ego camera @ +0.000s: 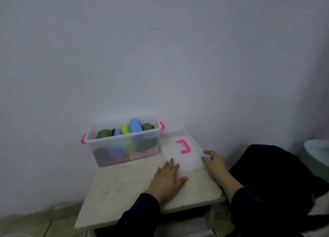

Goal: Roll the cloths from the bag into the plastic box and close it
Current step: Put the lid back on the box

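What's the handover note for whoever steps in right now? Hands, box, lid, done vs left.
Left hand: open, flat on the table, fingertips at the lid's near edge.
Right hand: fingers curled on the lid's right edge.
Lid: off, flat on the table right of the plastic box, pink handle up.
Box: open, at the wall, packed with rolled cloths.
Black bag: right of the table.
Done: cloths rolled and loaded, as far as visible.
Left: lift lid, seat it, close the pink clips.
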